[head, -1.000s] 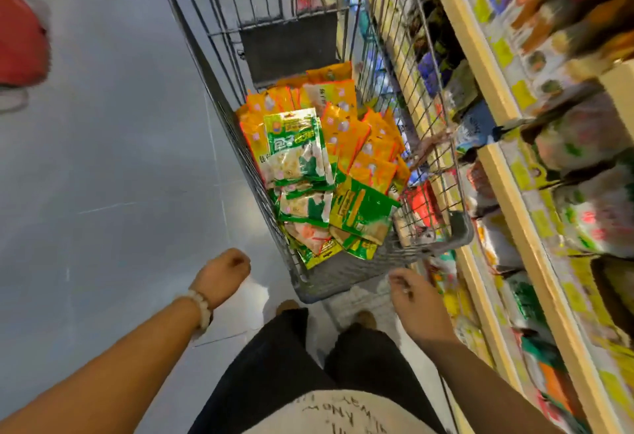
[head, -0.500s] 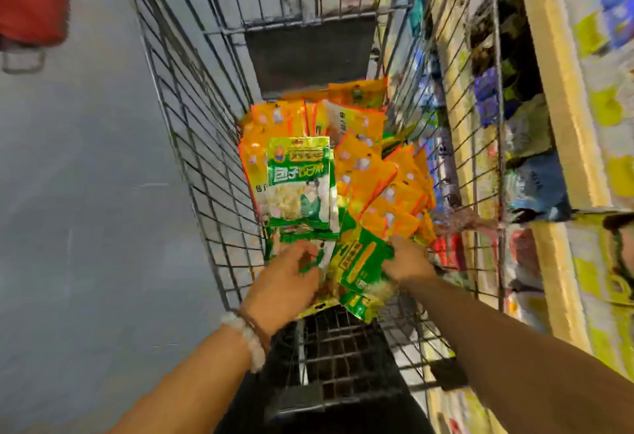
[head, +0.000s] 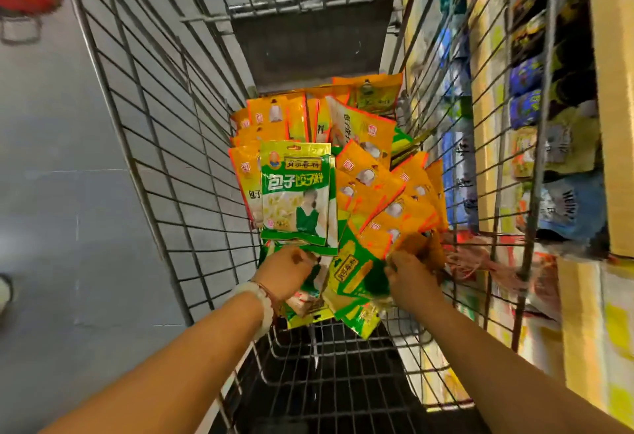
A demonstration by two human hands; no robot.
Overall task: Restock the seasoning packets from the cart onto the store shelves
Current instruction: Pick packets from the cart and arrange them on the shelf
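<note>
Packets (head: 343,173) are sitting in a loose heap at the far end of the cart (head: 144,118), orange ones fanned out behind and a green one (head: 296,193) lying face up on top, so the stock is all within reach from the handle end. Only the one head view here. Left hand (head: 284,274) is reaching into the near edge of the pile, fingers curled onto the green packets there; looks like a closing grip, but I can't tell if it's properly got one. Right hand (head: 410,279) is pinching at the edge of an orange packet (head: 387,241) beside another green one, probably gathering a bunch. Shelves (head: 583,125) are running along the right, just beside the cart, likely parked close so restocking is a short reach.
</note>
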